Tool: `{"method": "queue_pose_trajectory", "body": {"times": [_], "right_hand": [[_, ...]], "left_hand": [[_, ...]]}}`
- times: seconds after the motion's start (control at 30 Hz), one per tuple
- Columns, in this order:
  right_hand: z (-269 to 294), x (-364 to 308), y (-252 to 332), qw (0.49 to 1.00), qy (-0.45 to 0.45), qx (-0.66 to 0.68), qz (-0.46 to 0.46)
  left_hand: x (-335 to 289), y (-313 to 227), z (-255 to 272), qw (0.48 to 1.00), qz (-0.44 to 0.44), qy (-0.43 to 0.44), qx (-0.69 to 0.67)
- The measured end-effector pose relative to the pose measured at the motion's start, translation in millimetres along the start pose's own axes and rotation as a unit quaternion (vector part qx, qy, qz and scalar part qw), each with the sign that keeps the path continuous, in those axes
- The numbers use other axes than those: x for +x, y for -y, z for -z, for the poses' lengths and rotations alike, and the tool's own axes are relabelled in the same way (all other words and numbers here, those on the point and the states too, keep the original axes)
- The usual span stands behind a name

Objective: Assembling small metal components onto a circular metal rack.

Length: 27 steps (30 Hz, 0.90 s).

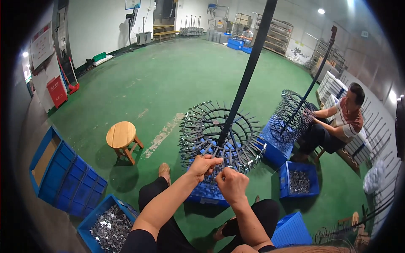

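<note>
My left hand [203, 166] is closed, thumb and fingers pinched together at the near edge of a round black rack [190, 134]. Close beside it on the right, my right hand [233, 184] is curled shut with its knuckles up. Whatever small thing either hand may hold is hidden by the fingers. Many thin prongs stick out from the rack in tiers around a tall black pole [248, 76]. Small shiny metal pieces [252, 163] hang on prong ends at the near right and along the left side. Beneath the rack stands a blue crate [206, 200].
Blue bins of small metal parts stand at lower left [93, 223] and right [299, 195]. Stacked blue crates [71, 181] and a wooden stool [121, 135] are on the left. At right, a seated co-worker [350, 111] handles a second rack [289, 120].
</note>
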State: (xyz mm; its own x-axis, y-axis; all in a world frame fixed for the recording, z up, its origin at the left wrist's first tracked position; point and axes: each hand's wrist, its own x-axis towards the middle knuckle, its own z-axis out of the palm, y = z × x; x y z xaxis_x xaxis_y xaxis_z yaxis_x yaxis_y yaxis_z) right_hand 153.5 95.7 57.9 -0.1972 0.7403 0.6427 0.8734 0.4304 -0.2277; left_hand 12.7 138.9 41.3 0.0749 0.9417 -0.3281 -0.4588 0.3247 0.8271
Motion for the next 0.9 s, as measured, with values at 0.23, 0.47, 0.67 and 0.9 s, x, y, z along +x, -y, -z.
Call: {"method": "queue_pose_trajectory", "body": {"times": [0.23,0.47,0.67,0.9], "right_hand": [[-2.0,-0.2,-2.0,1.0,0.002,0.002,0.005],[0.9,1.6,-2.1,1.0,0.001,0.013,0.011],[2.8,3.4,-0.5,1.0,0.008,0.011,0.015],[-0.5,2.7,-2.2,1.0,0.002,0.007,0.005]], "left_hand": [[1.8,2.2,-0.5,1.0,-0.004,0.004,-0.005],[2.6,2.0,-1.1,1.0,-0.01,0.007,-0.013],[2.9,0.2,-0.1,1.0,-0.005,0.011,0.001],[2.1,-0.6,-1.1,1.0,-0.009,0.017,-0.003]]}}
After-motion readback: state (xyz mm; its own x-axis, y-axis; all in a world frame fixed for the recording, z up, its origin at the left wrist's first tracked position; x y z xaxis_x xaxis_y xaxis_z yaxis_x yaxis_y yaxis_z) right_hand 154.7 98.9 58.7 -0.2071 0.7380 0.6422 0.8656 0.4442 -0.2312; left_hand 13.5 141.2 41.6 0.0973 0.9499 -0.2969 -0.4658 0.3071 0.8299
